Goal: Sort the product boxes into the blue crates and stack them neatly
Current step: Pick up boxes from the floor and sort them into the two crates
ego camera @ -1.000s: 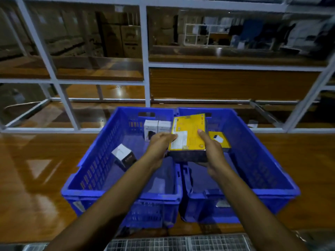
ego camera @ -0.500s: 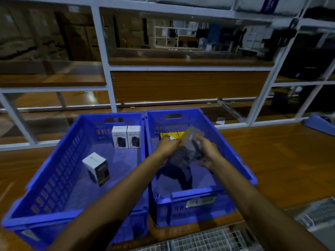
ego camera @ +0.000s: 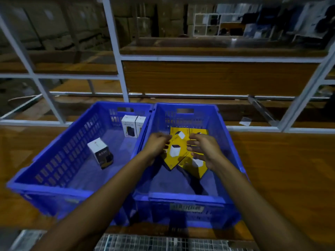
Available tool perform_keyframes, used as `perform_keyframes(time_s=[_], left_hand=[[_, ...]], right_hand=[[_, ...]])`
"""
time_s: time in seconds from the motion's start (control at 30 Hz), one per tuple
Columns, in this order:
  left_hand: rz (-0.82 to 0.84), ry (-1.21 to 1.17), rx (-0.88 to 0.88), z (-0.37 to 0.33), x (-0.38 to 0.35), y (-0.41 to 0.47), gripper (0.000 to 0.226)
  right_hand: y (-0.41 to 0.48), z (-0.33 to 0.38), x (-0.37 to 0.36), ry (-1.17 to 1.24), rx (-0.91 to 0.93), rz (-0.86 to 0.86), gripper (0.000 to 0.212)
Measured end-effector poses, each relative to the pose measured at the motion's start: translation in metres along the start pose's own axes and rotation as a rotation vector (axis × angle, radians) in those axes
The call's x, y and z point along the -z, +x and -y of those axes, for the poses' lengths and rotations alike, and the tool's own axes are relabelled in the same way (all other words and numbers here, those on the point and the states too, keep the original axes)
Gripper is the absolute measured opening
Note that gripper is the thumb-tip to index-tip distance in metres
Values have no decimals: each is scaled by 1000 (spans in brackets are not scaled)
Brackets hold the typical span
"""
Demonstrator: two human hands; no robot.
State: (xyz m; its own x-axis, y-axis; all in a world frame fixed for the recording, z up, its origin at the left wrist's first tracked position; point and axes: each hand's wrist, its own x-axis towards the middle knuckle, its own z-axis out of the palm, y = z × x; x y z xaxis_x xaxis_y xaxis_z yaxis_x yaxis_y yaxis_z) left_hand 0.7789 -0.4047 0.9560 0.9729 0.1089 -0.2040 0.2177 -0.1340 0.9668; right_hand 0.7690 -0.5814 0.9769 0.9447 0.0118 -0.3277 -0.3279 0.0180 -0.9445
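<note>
Head view: yellow boxes [ego camera: 181,142] in right crate [ego camera: 183,198], 3 white boxes [ego camera: 129,125] in left crate [ego camera: 49,189].

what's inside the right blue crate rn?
Yellow boxes, at least three, fanned between the left hand and right hand. The hands and boxes cover part of the right crate floor.

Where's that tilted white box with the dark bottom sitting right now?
In the head view, the tilted white box sits alone on the floor of the left blue crate, nearer than the two white boxes standing against that crate's far wall.
</note>
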Motion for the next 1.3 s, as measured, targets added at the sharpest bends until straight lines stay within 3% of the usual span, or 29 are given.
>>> perform_keyframes(time_s=[0.2,0.33,0.57,0.87,1.3], left_hand=[[-228,-69,-99,-8,12,-48,16],[-394,-67,-137,-4,36,-96,17],[-705,-74,-86,36,86,-197,21],[-995,-239,18,114,132,-407,16],[-1402,-380,166,214,125,-737,14]], right_hand=[[-21,1,-33,2,34,292,14],[-48,-6,-71,6,31,472,18],[-116,-38,-137,-74,-13,742,13],[-268,-117,-189,-206,-102,988,15],[-536,-248,-221,-462,-132,1362,19]])
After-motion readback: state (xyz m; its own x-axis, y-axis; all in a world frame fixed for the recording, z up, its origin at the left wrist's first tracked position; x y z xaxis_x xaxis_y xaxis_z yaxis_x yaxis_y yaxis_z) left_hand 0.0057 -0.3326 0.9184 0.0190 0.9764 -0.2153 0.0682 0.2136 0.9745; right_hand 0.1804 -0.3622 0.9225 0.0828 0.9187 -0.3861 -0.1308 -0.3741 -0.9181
